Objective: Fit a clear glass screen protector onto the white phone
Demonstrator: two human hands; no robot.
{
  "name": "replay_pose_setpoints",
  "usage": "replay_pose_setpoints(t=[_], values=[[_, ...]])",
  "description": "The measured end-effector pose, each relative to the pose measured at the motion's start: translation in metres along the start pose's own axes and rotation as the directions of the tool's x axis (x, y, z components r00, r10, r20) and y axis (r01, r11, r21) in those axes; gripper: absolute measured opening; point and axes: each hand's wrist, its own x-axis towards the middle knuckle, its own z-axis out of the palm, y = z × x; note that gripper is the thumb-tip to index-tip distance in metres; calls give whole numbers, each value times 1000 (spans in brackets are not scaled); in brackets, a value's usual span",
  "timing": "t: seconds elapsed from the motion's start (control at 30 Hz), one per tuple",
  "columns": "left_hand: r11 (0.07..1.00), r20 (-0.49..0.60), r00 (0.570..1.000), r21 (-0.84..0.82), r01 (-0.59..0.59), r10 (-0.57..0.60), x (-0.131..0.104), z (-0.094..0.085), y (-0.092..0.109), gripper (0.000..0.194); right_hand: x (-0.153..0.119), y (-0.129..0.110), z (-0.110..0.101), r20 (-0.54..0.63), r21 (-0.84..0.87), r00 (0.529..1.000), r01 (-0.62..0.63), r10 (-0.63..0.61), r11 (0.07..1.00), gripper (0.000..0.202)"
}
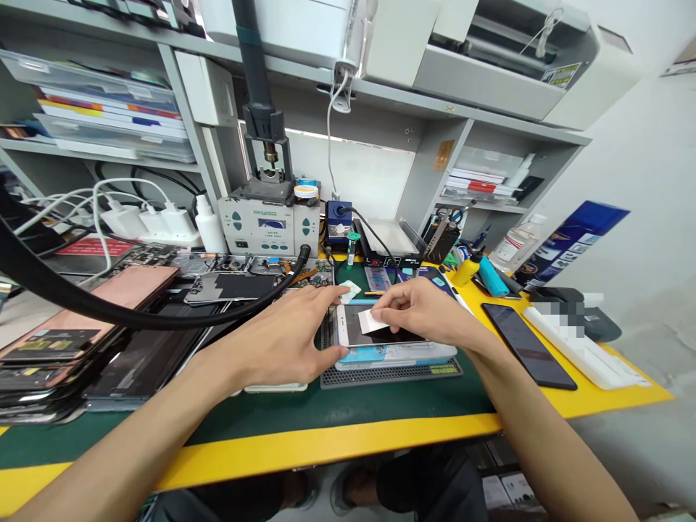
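Note:
A white-framed smartphone (354,330) lies screen up on a blue-and-white flat package (391,353), which rests on a dark perforated mat (348,377). My right hand (418,308) pinches a small white wipe (370,322) and holds it against the phone's dark screen. The wipe's far edge is under my fingers. My left hand (296,330) is spread at the phone's left end, thumb and forefinger apart, the thumb tip near the phone's lower left corner. Whether that thumb touches the phone or the package, I cannot tell.
Stacked phone screens and housings (130,348) cover the left side. A black hose (179,319) arcs in front of the hot-air station (266,228). A black phone (527,344) lies at the right, beside a white box (581,348). Bottles and a shelf (462,116) stand behind.

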Motion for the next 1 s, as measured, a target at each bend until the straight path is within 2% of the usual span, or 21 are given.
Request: replay_pose_setpoints(t=[0.13, 0.37, 0.67, 1.0], values=[[1000, -6, 1000, -5, -8, 8, 0, 1, -1, 76, -1, 8, -8, 22, -57, 1000, -4, 6, 998, 24], [1000, 6, 1000, 10, -8, 8, 1, 0, -1, 77, -3, 26, -28, 78, -33, 996, -29, 32, 999, 20], [1000, 21, 1000, 12, -1, 1, 0, 0, -1, 78, -11, 37, -51, 114, -54, 981, -149, 154, 987, 19], [1000, 28, 1000, 10, 1, -1, 1, -3, 2, 78, -16, 49, -63, 96, -86, 988, -110, 118, 990, 17]])
